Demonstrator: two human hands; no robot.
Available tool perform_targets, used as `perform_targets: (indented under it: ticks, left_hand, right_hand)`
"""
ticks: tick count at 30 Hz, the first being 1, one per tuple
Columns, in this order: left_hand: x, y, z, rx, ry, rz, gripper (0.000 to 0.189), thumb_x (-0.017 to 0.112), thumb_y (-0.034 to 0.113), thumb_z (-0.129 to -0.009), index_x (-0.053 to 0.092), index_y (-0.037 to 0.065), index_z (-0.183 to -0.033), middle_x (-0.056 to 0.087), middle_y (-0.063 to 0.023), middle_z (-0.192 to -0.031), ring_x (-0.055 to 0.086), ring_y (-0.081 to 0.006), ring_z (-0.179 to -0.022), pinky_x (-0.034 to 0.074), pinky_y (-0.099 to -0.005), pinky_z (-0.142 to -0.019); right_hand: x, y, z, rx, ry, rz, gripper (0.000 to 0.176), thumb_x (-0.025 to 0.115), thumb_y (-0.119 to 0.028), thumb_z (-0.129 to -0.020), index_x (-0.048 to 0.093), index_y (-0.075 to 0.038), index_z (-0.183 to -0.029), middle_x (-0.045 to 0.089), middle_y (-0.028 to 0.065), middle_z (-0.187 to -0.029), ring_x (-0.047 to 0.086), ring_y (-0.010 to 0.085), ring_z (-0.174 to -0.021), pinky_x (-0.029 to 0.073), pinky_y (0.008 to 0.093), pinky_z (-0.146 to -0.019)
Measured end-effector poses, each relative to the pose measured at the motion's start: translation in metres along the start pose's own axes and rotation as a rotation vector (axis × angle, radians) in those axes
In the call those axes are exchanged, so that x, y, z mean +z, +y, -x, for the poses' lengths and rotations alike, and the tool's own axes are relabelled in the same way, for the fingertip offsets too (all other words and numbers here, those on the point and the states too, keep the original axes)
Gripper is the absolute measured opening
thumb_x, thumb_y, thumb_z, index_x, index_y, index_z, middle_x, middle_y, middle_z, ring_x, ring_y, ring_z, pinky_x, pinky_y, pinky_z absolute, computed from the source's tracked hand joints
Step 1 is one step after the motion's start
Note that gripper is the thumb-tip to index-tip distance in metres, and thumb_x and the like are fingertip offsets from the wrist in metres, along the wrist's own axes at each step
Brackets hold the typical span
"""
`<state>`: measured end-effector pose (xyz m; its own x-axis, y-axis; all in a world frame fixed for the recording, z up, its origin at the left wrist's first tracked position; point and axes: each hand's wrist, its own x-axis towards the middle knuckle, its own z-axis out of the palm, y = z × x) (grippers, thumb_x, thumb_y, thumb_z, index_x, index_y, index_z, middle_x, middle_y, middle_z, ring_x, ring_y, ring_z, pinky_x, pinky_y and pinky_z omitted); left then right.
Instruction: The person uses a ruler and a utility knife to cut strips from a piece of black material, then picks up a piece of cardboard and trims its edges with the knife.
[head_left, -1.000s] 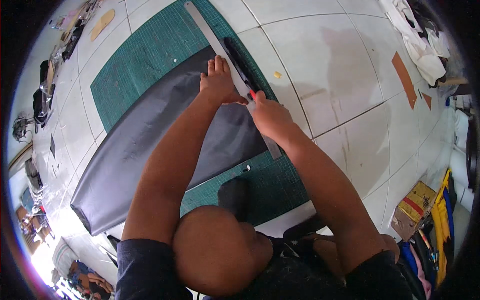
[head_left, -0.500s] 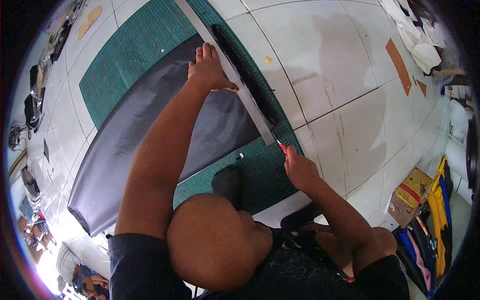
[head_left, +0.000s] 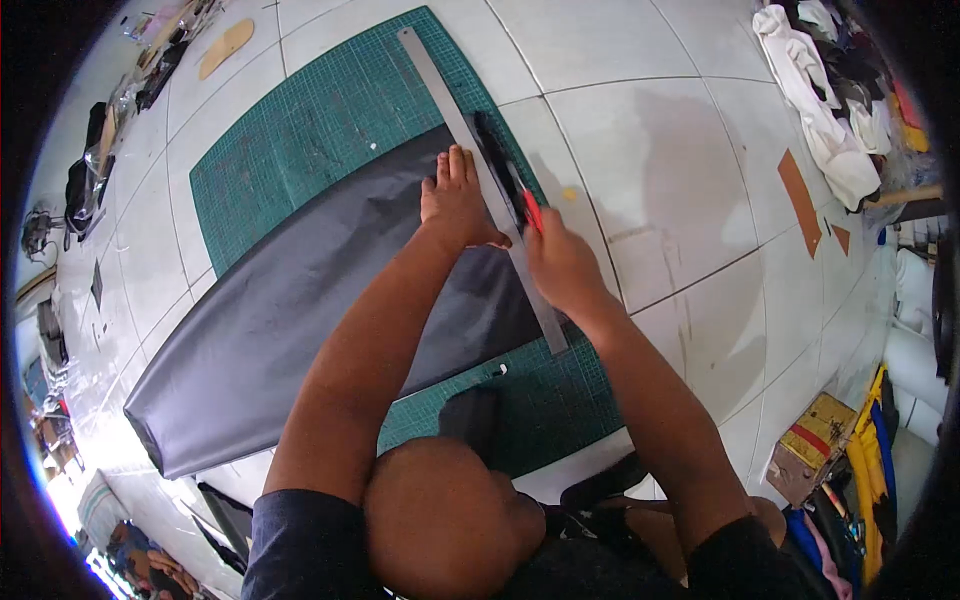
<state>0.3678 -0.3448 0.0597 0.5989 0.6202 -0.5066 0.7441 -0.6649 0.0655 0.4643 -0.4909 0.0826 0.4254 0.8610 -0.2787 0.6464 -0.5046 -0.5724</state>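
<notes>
A metal ruler (head_left: 478,170) lies slanted along the edge of a large black sheet (head_left: 300,290), on top of a green cutting mat (head_left: 300,140). My left hand (head_left: 460,208) presses on the sheet and the ruler with its fingers spread. On the ruler's right side, my right hand (head_left: 560,255) is closed round a red cutter (head_left: 532,210). The cutter's tip points up along the ruler, over a narrow dark strip of the sheet (head_left: 497,150). A dark foot (head_left: 470,415) rests at the mat's near edge.
White floor tiles (head_left: 670,180) surround the mat. Brown scraps (head_left: 799,203) and white cloth (head_left: 815,110) lie at the right. A worn box (head_left: 812,445) stands at the lower right beside yellow material (head_left: 872,470). A tan piece (head_left: 227,48) is at the upper left.
My right hand has moved up along the ruler with the cutter, from its lower end to beside my left hand. The whole view has shifted a little, showing the ruler's far end.
</notes>
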Motion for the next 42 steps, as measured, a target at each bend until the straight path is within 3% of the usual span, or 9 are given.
perform_targets:
  ticks: [9,14,30,35,42]
  left_hand:
    - [0.000,-0.003,-0.002,0.026,-0.001,-0.060,0.145,0.080,0.076,-0.055,0.008,0.000,-0.155,0.012,-0.0198,-0.162,0.017,-0.0367,-0.150,0.034,-0.0524,-0.112]
    - [0.003,-0.004,-0.001,0.038,0.024,-0.075,0.145,0.078,0.078,-0.055,0.008,0.000,-0.155,0.014,-0.0199,-0.161,0.018,-0.0368,-0.149,0.033,-0.0530,-0.112]
    - [0.000,0.000,-0.004,0.032,-0.007,-0.106,0.146,0.079,0.078,-0.052,0.009,0.003,-0.156,0.013,-0.0203,-0.161,0.016,-0.0385,-0.150,0.034,-0.0525,-0.111]
    - [0.001,0.003,-0.010,-0.005,-0.040,-0.158,0.149,0.078,0.079,-0.053,0.006,-0.003,-0.155,0.011,-0.0208,-0.162,0.017,-0.0378,-0.150,0.033,-0.0515,-0.113]
    - [-0.001,0.004,-0.007,-0.003,-0.039,-0.080,0.154,0.081,0.079,-0.049,0.005,-0.004,-0.154,0.007,-0.0240,-0.162,0.013,-0.0397,-0.150,0.031,-0.0551,-0.115]
  right_hand:
    - [0.036,-0.038,-0.118,-0.036,0.001,0.069,0.026,0.050,-0.020,-0.096,0.044,0.004,-0.105,0.067,0.0319,-0.091,0.067,0.0473,-0.088,0.055,0.0541,-0.078]
    - [0.039,-0.032,-0.124,-0.017,-0.027,0.094,0.031,0.047,-0.027,-0.097,0.046,0.002,-0.109,0.067,0.0314,-0.093,0.065,0.0488,-0.092,0.051,0.0568,-0.083]
    - [0.033,-0.038,-0.135,-0.001,-0.094,0.050,0.032,0.047,-0.020,-0.094,0.043,0.004,-0.114,0.066,0.0337,-0.098,0.064,0.0500,-0.096,0.050,0.0574,-0.086]
    - [0.014,-0.023,-0.086,0.072,-0.240,0.057,0.029,0.043,-0.017,-0.096,0.047,0.003,-0.118,0.064,0.0340,-0.109,0.063,0.0467,-0.106,0.049,0.0550,-0.093]
    - [0.008,0.027,0.031,0.149,-0.349,0.116,0.030,0.048,-0.017,-0.096,0.039,0.001,-0.118,0.066,0.0295,-0.089,0.065,0.0481,-0.089,0.050,0.0579,-0.078]
